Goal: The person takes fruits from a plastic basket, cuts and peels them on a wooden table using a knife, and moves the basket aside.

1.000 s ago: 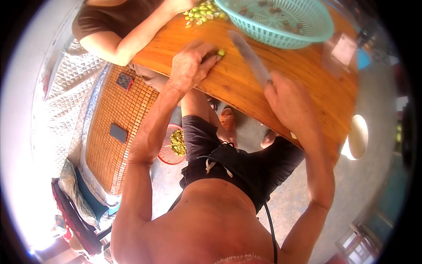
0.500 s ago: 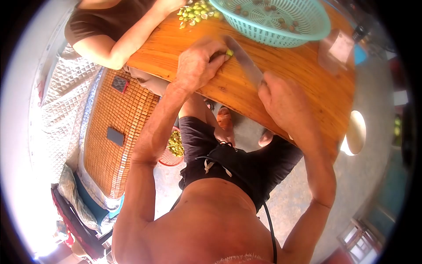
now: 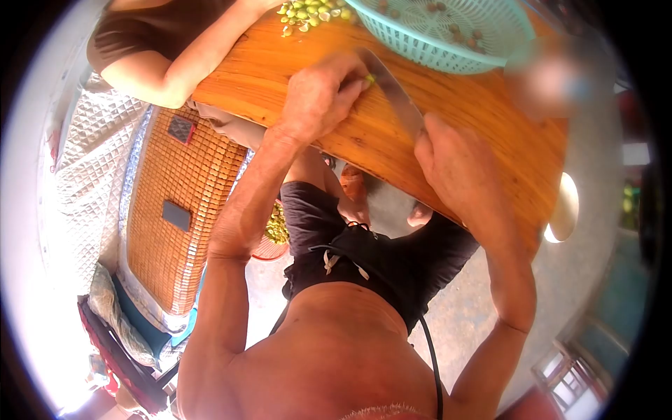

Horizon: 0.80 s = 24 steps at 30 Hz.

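Observation:
My left hand is closed over the wooden table, pinching a small green fruit between thumb and fingers. My right hand grips the handle end of a knife. The blade slants up and left from that hand, and its far part lies beside the green fruit. Whether the edge touches the fruit is too small to tell. Past my left hand, a pile of green fruit pieces lies on the table. A turquoise basket with several small brown round things stands beyond the blade.
Another person's arm rests at the table's left edge. Below it are a bamboo mat and a red basket of green pieces, partly behind my left forearm. A white round object is right of the table.
The view has shifted slightly. The small green fruit shows less between my left fingers, and the knife still lies beside it. Both hands keep their grip.

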{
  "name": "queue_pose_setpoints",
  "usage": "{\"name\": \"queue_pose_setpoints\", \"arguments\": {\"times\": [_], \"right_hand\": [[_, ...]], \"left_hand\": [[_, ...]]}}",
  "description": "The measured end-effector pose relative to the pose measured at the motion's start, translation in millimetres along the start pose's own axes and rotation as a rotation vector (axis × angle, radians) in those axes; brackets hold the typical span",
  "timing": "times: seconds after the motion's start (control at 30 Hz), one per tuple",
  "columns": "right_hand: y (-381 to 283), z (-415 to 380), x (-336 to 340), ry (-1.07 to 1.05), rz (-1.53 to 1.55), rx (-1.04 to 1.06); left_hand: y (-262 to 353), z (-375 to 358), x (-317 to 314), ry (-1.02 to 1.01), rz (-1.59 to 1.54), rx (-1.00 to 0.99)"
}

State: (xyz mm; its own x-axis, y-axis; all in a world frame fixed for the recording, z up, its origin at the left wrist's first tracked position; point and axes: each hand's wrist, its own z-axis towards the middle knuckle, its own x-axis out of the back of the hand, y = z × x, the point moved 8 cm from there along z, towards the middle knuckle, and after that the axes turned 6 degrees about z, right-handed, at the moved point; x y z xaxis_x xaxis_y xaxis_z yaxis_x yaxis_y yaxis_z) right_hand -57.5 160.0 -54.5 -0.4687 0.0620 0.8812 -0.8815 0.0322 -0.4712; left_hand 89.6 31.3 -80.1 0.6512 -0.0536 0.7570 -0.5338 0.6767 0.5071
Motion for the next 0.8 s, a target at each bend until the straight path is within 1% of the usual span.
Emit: {"name": "queue_pose_setpoints", "arguments": {"times": [0.13, 0.2, 0.4, 0.5, 0.6, 0.7, 0.73, 0.8], "right_hand": [[-1.9, 7.7, -2.9, -0.029, 0.006, -0.051], [-4.4, 14.8, -6.0, -0.012, 0.024, -0.011], [-10.9, 28.8, -9.7, -0.015, 0.019, -0.013], [-9.9, 33.3, -12.5, 0.009, 0.08, -0.005], [-16.2, 33.4, -10.9, 0.039, 0.03, 0.048], [-9.5, 34.6, -11.9, 0.054, 0.066, 0.028], [-8.8, 33.4, -9.9, 0.069, 0.067, 0.036], [-3.0, 26.6, -10.5, 0.042, 0.07, 0.021]], "left_hand": [[0.2, -0.7, 1.4, 0.014, -0.022, -0.021], [1.9, -0.5, 3.0, 0.018, -0.009, -0.042], [3.7, -1.6, 3.5, 0.024, 0.033, -0.07], [2.5, -1.5, 1.7, 0.02, 0.03, -0.054], [1.8, -0.7, 1.2, 0.021, 0.043, -0.041], [3.2, 0.2, 2.1, 0.032, 0.074, -0.033], [0.6, -0.1, 0.8, 0.016, 0.073, -0.002], [-4.9, 4.2, -1.1, 0.006, 0.083, 0.02]]}}
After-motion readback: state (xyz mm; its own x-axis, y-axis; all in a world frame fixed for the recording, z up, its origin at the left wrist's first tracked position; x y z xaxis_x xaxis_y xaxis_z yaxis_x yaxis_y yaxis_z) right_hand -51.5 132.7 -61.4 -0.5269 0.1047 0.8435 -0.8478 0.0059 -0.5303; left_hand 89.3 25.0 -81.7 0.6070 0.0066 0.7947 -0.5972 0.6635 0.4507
